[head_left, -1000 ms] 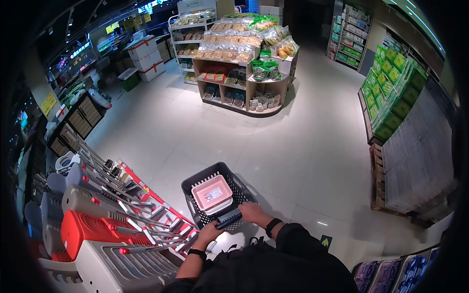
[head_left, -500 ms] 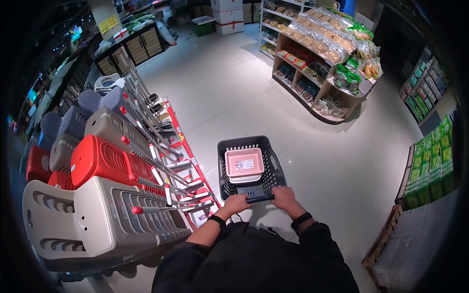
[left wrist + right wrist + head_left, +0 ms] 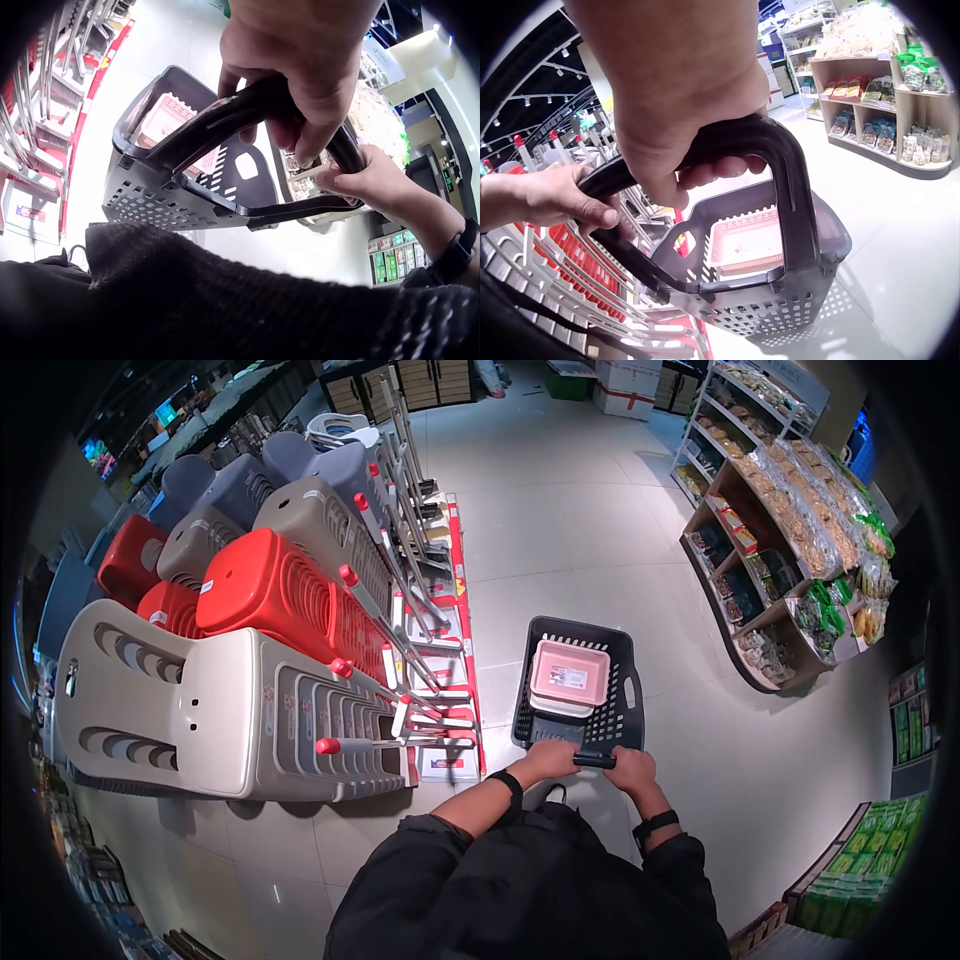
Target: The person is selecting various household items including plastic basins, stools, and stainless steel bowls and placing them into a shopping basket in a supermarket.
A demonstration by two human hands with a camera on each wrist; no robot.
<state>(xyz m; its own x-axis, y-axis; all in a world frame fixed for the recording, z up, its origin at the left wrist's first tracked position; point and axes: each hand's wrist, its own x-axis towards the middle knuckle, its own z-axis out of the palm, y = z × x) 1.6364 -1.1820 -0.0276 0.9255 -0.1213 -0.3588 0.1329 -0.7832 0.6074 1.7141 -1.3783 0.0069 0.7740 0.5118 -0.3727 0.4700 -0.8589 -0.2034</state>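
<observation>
A dark grey shopping basket with perforated walls hangs in front of the body. Both hands grip its black handle, side by side. My left hand wraps the left part, and the left wrist view shows its fingers curled under the bar. On the right part, my right hand has its fingers curled round the grip, as the right wrist view also shows. Inside the basket lies a small pink lattice-sided basket with a label on it. A white container shows beneath the pink one.
Stacked plastic chairs and red stools stand close on the left. Metal poles with red caps jut toward the aisle. A display shelf of bagged goods stands at right; green packs lie lower right. Tiled floor runs ahead.
The head view has turned left, so chairs, display shelf and basket all sit farther right in it. The chairs look nearer. Both hands keep their grip on the handle.
</observation>
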